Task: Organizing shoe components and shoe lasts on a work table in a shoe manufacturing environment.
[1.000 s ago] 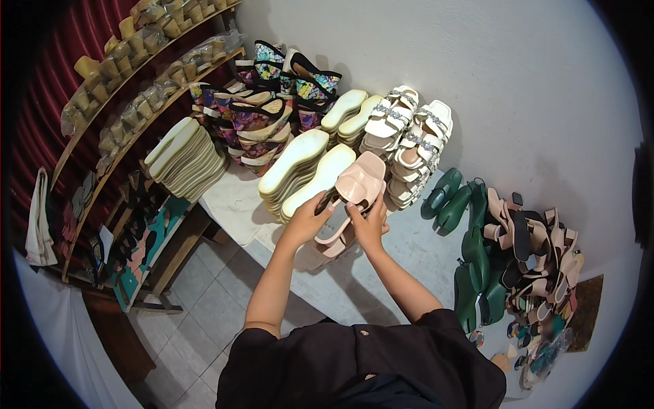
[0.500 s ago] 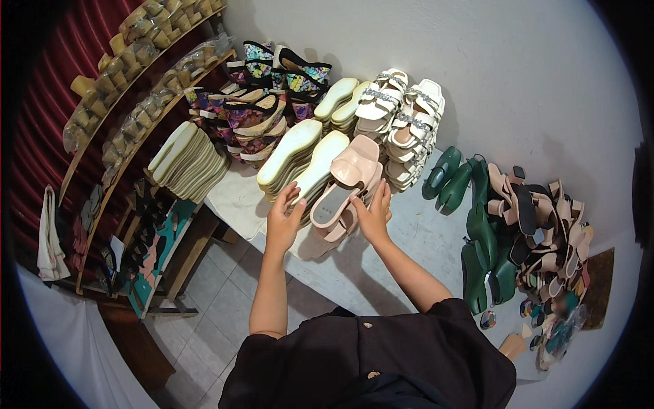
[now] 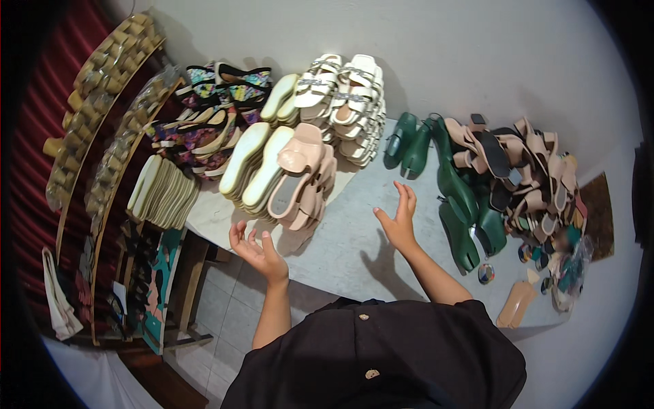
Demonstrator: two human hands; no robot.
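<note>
Tabletop [image 3: 340,255] by wall [image 3: 470,61] — pink sandals [image 3: 294,160]

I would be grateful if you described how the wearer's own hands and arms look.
The left hand and right hand are bare, with no gloves visible. Both forearms are uncovered too, emerging from the short, dark, plain sleeves of a loose top with pale buttons.

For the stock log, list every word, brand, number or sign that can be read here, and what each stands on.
No text can be read in this view.
Top pink slide sandal, grey insole: any mark is too small to read.
White strappy sandals: no lettering can be made out.
Green shoe lasts: none can be made out.
</note>
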